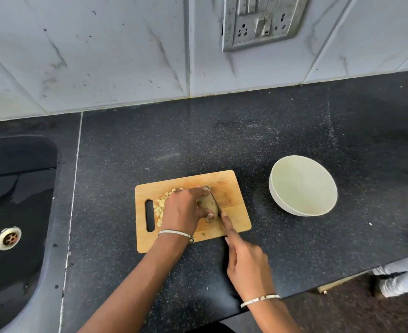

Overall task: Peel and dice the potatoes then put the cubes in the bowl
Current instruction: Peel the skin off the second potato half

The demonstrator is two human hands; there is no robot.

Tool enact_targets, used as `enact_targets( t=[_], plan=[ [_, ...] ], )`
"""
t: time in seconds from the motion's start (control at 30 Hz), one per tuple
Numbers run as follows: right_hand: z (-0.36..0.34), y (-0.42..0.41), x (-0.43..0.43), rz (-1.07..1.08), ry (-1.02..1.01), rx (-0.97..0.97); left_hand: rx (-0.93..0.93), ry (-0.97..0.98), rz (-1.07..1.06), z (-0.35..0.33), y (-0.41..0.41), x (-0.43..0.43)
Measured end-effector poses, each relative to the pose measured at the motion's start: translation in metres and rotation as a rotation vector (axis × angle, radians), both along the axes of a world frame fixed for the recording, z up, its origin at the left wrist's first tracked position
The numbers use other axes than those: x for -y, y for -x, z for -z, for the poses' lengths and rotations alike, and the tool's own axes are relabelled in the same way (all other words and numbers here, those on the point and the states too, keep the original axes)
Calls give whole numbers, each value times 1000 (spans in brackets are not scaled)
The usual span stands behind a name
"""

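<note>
Left hand [182,210] curls its fingers [197,192] over the potato [206,205] on the cutting board [231,180], pinning it; right hand [246,263] grips the knife [214,199], forefinger stretched along the blade's back; potato looks firm, rounded, probably slick, so hold well behind the edge; cut pieces [159,207] heaped at the board's left; bowl [271,186] on the table [294,248] holds nothing.
</note>
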State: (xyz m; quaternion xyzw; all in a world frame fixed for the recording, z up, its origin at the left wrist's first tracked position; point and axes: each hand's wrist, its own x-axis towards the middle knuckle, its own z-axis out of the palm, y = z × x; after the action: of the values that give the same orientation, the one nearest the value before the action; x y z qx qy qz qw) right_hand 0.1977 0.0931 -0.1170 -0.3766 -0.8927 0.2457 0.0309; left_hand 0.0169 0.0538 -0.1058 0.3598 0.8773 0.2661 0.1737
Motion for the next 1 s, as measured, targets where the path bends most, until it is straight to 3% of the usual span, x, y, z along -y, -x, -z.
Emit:
enact_targets(
  t=[0.33, 0.6, 1.0],
  plan=[
    [7, -17, 2, -37, 62, -16, -41, 38, 24, -8, -5, 2],
    [0, -14, 4, -14, 53, -54, -192, 176, 176, -20, -6, -2],
    [1, -9, -3, -54, 49, -45, -238, 346, 361, -32, 0, -22]
  ],
)
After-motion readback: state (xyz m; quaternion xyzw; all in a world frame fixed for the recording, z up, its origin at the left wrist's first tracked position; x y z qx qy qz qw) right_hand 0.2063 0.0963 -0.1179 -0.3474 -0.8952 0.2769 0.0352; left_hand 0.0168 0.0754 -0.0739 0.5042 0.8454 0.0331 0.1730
